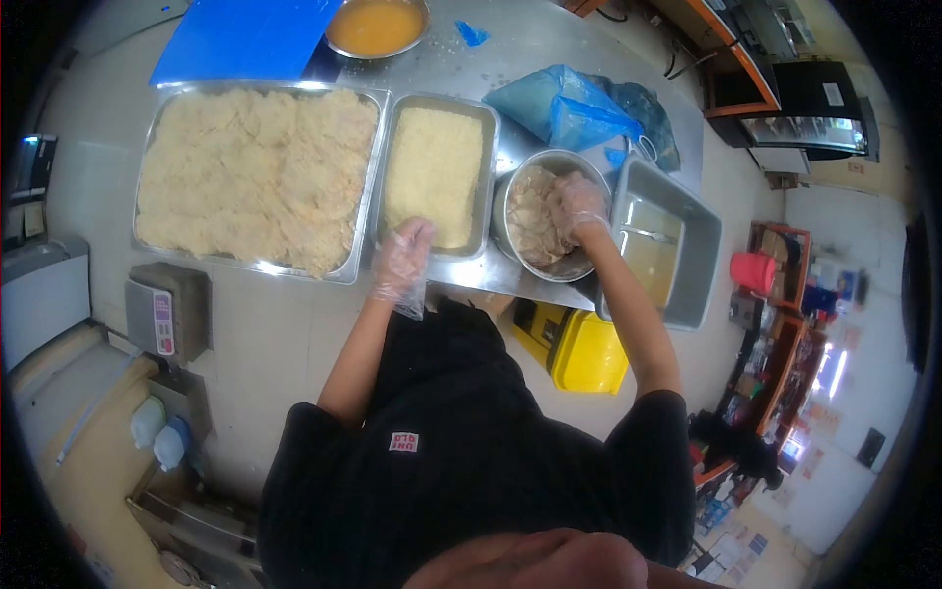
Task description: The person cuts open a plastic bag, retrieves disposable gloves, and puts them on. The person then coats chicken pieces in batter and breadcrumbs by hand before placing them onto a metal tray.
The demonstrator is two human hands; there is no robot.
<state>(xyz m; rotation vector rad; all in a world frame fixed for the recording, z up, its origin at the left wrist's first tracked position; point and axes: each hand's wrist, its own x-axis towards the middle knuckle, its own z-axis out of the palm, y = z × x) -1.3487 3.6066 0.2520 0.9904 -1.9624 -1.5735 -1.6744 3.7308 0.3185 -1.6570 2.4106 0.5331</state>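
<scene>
My right hand [577, 204], in a clear plastic glove, reaches into a round metal pot [500, 218]. Its fingers are closed on a piece of pale raw meat [535, 211], among more such pieces; the fingertips are partly hidden. My left hand [403, 257], also gloved, is over the front rim of a metal tray of pale breadcrumbs [435, 172]. Its fingers are curled together at the edge of the crumbs, with nothing visible in them. Left of that tray, a larger metal tray [371, 196] is heaped with crumb-coated pieces [255, 177].
A grey bin [702, 255] with cloudy liquid and a metal utensil stands right of the pot. Behind are blue plastic bags [564, 103], a bowl of orange liquid [378, 27] and a blue board [245, 39]. A yellow container [589, 353] sits below the table edge.
</scene>
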